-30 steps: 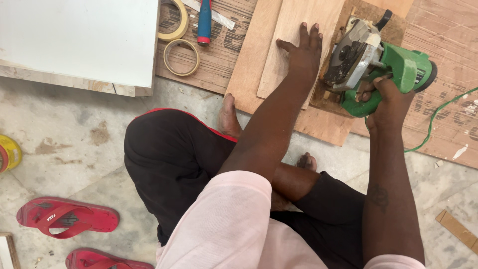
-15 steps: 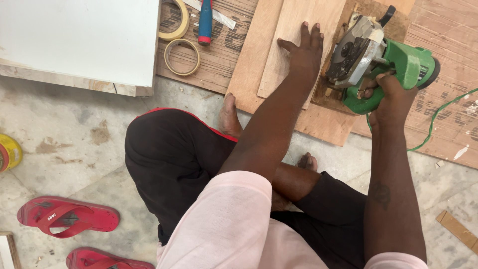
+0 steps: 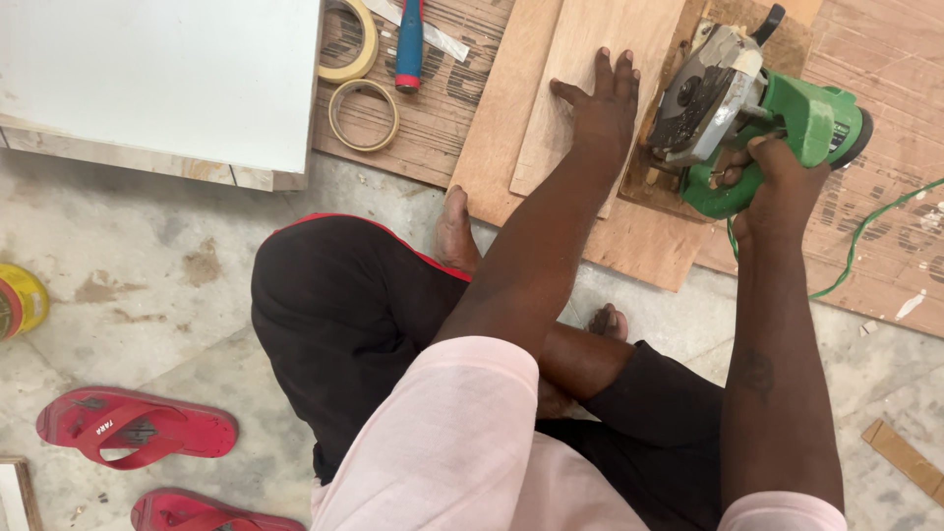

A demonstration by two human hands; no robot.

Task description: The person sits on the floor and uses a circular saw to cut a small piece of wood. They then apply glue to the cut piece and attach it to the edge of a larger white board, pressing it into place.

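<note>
Nearest me I see two red flip-flops (image 3: pixel 138 429) on the concrete floor (image 3: pixel 147 285) at the near left, and a yellow tin (image 3: pixel 20 300) at the left edge; I sit cross-legged in black trousers, bare foot (image 3: pixel 455 234) touching the near edge of the plywood sheet (image 3: pixel 644 241); farther on, my left hand (image 3: pixel 602 106) lies flat, fingers spread, pressing down a narrower plywood strip (image 3: pixel 590 69) that rests on the sheet; just right of it my right hand (image 3: pixel 772 182) is clamped round the handle of a green circular saw (image 3: pixel 757 113), whose metal guard sits on the wood beside the strip; its green cable (image 3: pixel 865 231) trails off right; the two hands are apart, the saw between them; far left lie a white board (image 3: pixel 157 79), two rolls of masking tape (image 3: pixel 362 113) and a red-and-blue handled tool (image 3: pixel 409 44).
</note>
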